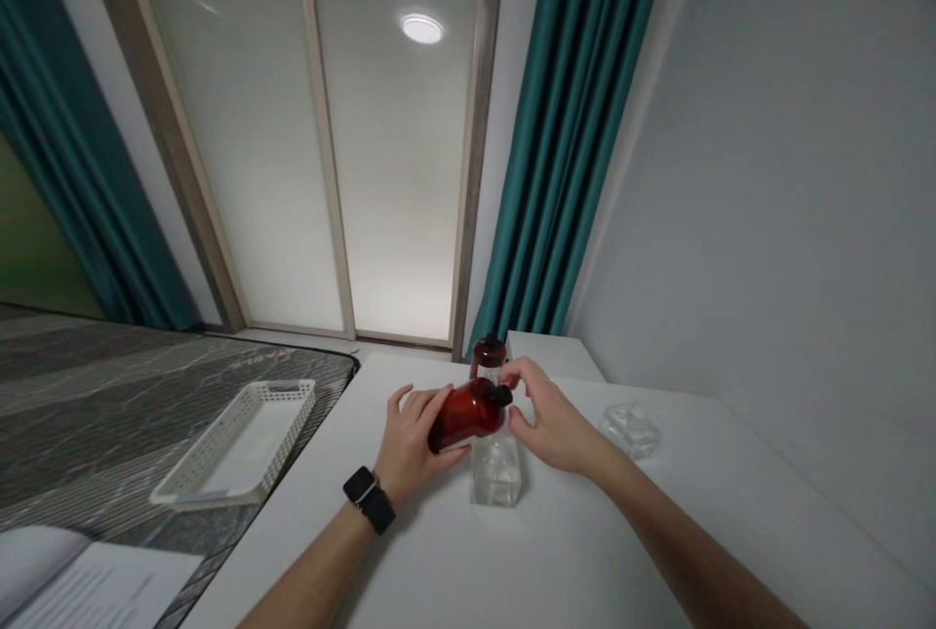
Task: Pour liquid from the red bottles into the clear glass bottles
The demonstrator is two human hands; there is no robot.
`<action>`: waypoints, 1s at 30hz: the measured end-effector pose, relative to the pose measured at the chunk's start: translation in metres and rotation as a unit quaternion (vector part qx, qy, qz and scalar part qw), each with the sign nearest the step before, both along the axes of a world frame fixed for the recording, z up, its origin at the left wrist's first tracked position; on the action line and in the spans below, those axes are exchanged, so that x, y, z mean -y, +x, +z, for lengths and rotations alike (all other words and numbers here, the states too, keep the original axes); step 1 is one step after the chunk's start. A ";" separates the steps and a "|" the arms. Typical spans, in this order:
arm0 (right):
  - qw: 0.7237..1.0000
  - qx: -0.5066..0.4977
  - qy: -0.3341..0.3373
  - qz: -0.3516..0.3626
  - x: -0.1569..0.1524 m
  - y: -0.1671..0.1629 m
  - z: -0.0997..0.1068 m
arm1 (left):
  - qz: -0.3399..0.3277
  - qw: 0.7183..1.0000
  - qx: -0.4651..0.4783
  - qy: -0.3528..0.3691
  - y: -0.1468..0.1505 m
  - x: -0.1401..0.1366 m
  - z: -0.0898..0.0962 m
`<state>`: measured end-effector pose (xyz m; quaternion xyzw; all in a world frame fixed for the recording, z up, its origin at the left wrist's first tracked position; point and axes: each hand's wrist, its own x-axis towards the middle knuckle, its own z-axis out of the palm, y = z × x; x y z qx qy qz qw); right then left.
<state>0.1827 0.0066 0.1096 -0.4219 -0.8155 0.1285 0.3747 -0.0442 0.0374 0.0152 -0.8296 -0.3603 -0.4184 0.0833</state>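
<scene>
My left hand (416,434), with a black watch on its wrist, is closed round a reddish-brown bottle (462,416). The bottle is tilted on its side, its black cap (501,396) pointing right. Beside that cap is my right hand (548,419), thumb and index finger apart on either side of it; contact is hard to make out. Just behind stands a second reddish-brown bottle (488,352) with a dark top, partly hidden. Below the held bottle, a clear square container (495,475) rests on the white table (570,551).
A crumpled clear plastic item (630,429) lies on the table to the right. On the left, a white perforated basket (284,465) and an open book (109,580) rest on a grey patterned surface (88,414). A white box-like piece (556,354) stands beyond the table's far edge.
</scene>
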 end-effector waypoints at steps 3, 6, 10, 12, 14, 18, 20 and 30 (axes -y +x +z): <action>1.000 -0.011 -0.007 -0.018 0.001 0.000 0.000 | -0.002 1.000 0.002 0.000 0.001 0.000 -0.001; 1.000 -0.011 -0.009 -0.015 0.001 -0.001 -0.001 | -0.004 1.000 -0.004 -0.002 0.001 -0.001 -0.003; 1.000 -0.008 0.010 -0.009 0.002 -0.001 -0.003 | 0.003 1.000 -0.010 0.004 0.001 -0.001 -0.002; 1.000 -0.010 -0.019 -0.021 0.001 0.000 -0.005 | 0.006 1.000 -0.013 0.015 0.000 0.000 -0.001; 0.999 -0.008 -0.035 -0.020 0.001 0.001 -0.006 | 0.005 1.000 -0.017 0.023 0.000 0.001 0.000; 1.000 -0.007 -0.002 -0.017 0.000 0.002 -0.007 | 0.009 0.999 -0.018 0.026 0.000 0.001 0.002; 0.999 -0.007 -0.022 -0.031 0.000 0.002 -0.007 | 0.017 0.999 -0.017 0.030 0.000 0.002 0.002; 0.999 -0.009 -0.046 -0.021 0.001 0.005 -0.012 | 0.033 0.999 -0.030 0.030 -0.001 0.000 0.000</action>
